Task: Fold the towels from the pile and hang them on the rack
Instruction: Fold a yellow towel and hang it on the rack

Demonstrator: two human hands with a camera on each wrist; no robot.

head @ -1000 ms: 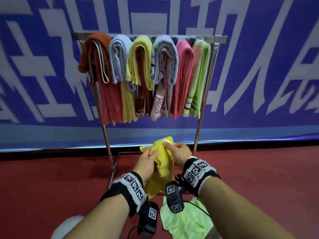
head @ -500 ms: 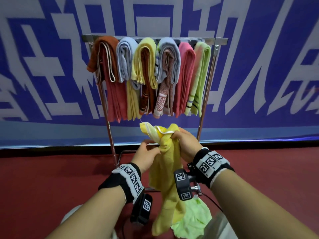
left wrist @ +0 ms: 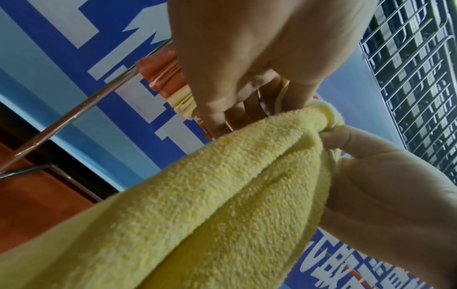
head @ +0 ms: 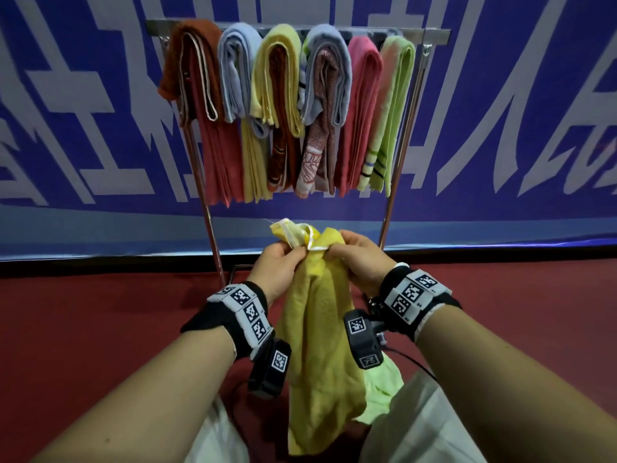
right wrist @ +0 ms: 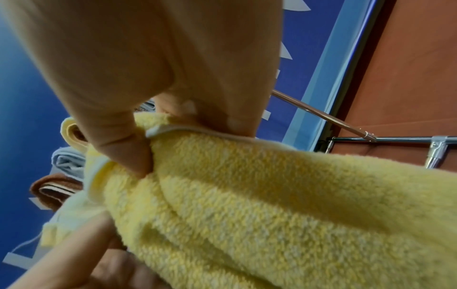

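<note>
A yellow towel point(head: 317, 345) hangs bunched from both my hands in front of the rack point(head: 434, 33). My left hand point(head: 283, 265) pinches its hemmed top edge, and my right hand point(head: 354, 259) grips the same edge right beside it. In the left wrist view the yellow towel point(left wrist: 197, 205) runs up to my left hand point(left wrist: 259, 109), with the other hand's fingers point(left wrist: 346, 135) pinching the corner. My right hand point(right wrist: 138, 152) has its thumb pressed into the yellow towel point(right wrist: 272, 205) just under the white hem. A light green towel point(head: 380, 392) lies on the floor below.
Several folded towels point(head: 287, 108) fill the rail from brown at the left to light green point(head: 390, 108) at the right. The rack's chrome legs point(head: 207, 208) stand on a red floor point(head: 100, 329), before a blue banner point(head: 500, 111). My light trousers point(head: 417, 429) show at the bottom.
Both hands have lifted the yellow towel from low near the floor pile up to just below the hanging towels, so it now dangles long; the grip has shifted to the hemmed edge.
</note>
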